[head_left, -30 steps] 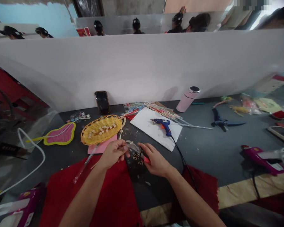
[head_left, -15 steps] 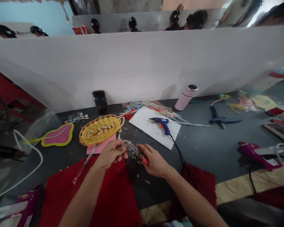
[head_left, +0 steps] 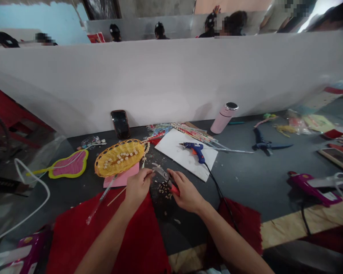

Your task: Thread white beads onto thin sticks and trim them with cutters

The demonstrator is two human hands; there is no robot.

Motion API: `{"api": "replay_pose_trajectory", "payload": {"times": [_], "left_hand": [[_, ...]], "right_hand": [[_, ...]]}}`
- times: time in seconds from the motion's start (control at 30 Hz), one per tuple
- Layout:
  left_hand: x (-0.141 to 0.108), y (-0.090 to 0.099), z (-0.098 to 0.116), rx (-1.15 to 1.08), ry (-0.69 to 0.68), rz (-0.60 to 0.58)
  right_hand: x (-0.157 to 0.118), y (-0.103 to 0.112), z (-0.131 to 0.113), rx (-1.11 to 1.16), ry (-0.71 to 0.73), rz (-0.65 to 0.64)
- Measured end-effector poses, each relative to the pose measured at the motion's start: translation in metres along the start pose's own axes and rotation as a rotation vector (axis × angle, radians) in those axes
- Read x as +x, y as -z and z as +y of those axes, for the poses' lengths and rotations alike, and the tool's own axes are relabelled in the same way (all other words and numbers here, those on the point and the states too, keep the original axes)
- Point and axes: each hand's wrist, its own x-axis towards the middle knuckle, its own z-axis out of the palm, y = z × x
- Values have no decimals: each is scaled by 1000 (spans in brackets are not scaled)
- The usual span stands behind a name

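Note:
My right hand (head_left: 185,190) is wrapped round the red handles of a pair of pruning shears (head_left: 165,177), whose curved blades point up and left. A thin wooden stick (head_left: 117,196) is pinched in my left hand (head_left: 138,188); its long end slants down over the red cloth, and its tip is close to the blades. Whether the blades touch the stick I cannot tell. Below the shears, small pale cut bits (head_left: 163,189) lie scattered on the dark table. Behind my left hand sits a yellow woven basket (head_left: 121,148) with small pale pieces in it.
A blue glue gun (head_left: 196,149) rests on a white board (head_left: 177,146), its cord running toward me. Beyond stand a pink bottle (head_left: 224,118) and a phone (head_left: 120,124). Red cloth (head_left: 103,236) covers the front left. A purple device (head_left: 314,187) lies right. A white partition (head_left: 171,80) closes the back.
My left hand has turned and come slightly closer in, so the stick now shows below it. The shears' blades now look further apart, and more cut bits are visible.

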Motion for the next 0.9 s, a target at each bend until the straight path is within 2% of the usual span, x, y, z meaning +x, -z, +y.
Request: {"api": "replay_pose_trajectory", "payload": {"times": [0.27,0.57,0.73,0.9], "left_hand": [[1,8,-1,-150,13,-171],[0,15,5,-121,4,-175],[0,16,6,-125,8,-166],[1,20,6,-276,69,-277]], "right_hand": [[-1,1,2,28,20,-42],[-1,1,-11,42,-14,-20],[-2,-3,-7,7,-30,-17],[-1,-3,4,-8,43,-39]]}}
